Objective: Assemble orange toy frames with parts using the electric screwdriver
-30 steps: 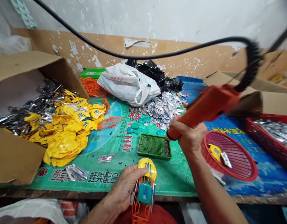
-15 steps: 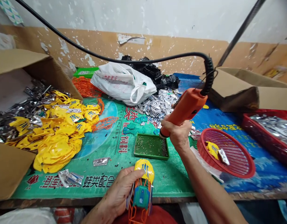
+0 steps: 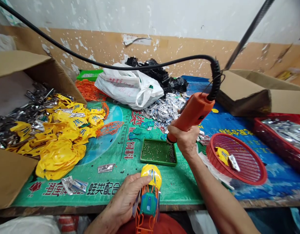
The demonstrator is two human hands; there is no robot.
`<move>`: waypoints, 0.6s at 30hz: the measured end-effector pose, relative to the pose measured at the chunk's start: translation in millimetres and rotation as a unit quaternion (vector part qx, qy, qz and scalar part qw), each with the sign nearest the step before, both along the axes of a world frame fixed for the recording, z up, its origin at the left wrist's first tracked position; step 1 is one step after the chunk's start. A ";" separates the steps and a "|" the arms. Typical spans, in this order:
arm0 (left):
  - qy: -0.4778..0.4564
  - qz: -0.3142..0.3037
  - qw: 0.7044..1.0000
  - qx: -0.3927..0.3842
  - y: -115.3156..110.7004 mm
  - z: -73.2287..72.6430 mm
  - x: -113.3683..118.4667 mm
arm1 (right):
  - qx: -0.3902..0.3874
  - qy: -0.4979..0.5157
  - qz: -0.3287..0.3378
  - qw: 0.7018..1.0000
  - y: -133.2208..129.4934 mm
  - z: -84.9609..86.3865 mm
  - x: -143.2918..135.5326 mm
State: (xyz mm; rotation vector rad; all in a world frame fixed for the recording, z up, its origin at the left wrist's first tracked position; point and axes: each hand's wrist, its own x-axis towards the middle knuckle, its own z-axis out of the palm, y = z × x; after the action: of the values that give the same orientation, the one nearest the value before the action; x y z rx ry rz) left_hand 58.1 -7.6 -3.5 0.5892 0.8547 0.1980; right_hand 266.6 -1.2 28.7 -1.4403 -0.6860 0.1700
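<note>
Low at the front edge, my left hand is closed on a toy vehicle body, made of a yellow shell, orange frame, teal block and silvery side pieces. The thumb presses on the yellow shell. My right hand wraps round an orange electric screwdriver, tilted with its tip down at the right end of a green screw tray. Small screws lie in that tray. Whether the tip touches a screw I cannot tell. The screwdriver's black cable runs up and away to the left.
Yellow shells spill from a cardboard box at left. A white plastic bag, silvery parts and black parts lie at the back. On the right stand a red basket, a red tray and another box.
Both hands stay almost where they were. The toy vehicle body has shifted very slightly, and the cable hangs a little lower at left.
</note>
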 end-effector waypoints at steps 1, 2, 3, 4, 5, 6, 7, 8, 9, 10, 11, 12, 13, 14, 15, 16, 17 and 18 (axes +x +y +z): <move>-0.001 -0.002 1.000 0.003 0.3 0.7 0.0 | 0.001 -0.002 0.000 1.000 -0.1 0.1 -0.5; 0.000 -0.004 1.000 0.006 0.5 1.3 -0.1 | 0.002 -0.003 0.000 1.000 -0.2 0.2 -1.0; 0.002 -0.005 1.000 0.008 0.7 1.6 -0.2 | 0.003 -0.005 0.000 1.000 -0.3 0.2 -1.4; 0.004 -0.007 1.000 0.009 0.9 1.8 -0.4 | 0.002 -0.005 0.000 1.000 -0.5 0.2 -1.6; 0.006 -0.008 1.000 0.009 1.0 1.9 -0.6 | 0.002 -0.006 0.000 1.000 -0.7 0.1 -1.8; 0.007 -0.007 1.000 0.010 1.1 1.9 -0.9 | 0.001 -0.005 0.000 1.000 -0.9 -0.1 -1.8; 0.007 -0.006 1.000 0.011 1.2 1.8 -1.2 | 0.001 -0.004 -0.001 1.000 -1.1 -0.3 -1.6; 0.005 -0.005 1.000 0.012 1.2 1.7 -1.7 | 0.002 -0.002 -0.002 1.000 -1.2 -0.5 -1.3; 0.003 -0.003 1.000 0.013 1.3 1.6 -2.1 | 0.005 0.000 -0.003 1.000 -1.3 -0.7 -0.8; 0.000 -0.001 1.000 0.014 1.3 1.4 -2.7 | 0.009 0.003 -0.003 1.000 -1.3 -0.7 -0.2; -0.001 -0.001 1.000 0.016 1.2 1.1 -3.3 | 0.016 0.006 -0.003 1.000 -1.3 -0.4 0.6; -0.002 0.000 1.000 0.016 1.2 0.9 -3.8 | 0.023 0.009 -0.002 1.000 -1.2 0.1 1.3; -0.002 0.001 1.000 0.017 1.3 0.7 -4.3 | 0.032 0.012 0.000 0.999 -1.2 0.9 2.1; -0.003 0.003 1.000 0.018 1.4 0.4 -4.6 | 0.042 0.015 0.003 0.999 -1.4 2.1 2.7; -0.004 0.007 1.000 0.019 1.5 0.2 -4.7 | 0.052 0.018 0.006 0.998 -1.9 3.8 3.1; -0.004 0.012 1.000 0.019 1.7 0.1 -4.5 | 0.062 0.021 0.008 0.998 -2.8 5.9 3.0; -0.005 0.017 1.000 0.016 1.9 0.0 -4.0 | 0.071 0.024 0.010 0.997 -4.4 8.6 2.2; -0.004 0.023 1.000 0.012 2.2 0.1 -3.3 | 0.080 0.028 0.013 0.996 -6.9 11.8 0.6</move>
State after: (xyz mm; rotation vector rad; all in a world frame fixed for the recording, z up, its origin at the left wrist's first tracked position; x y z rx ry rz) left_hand 54.8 -5.4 -3.4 0.5917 0.8595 0.2521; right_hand 267.1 -8.1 40.5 -1.2701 -0.6581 0.1721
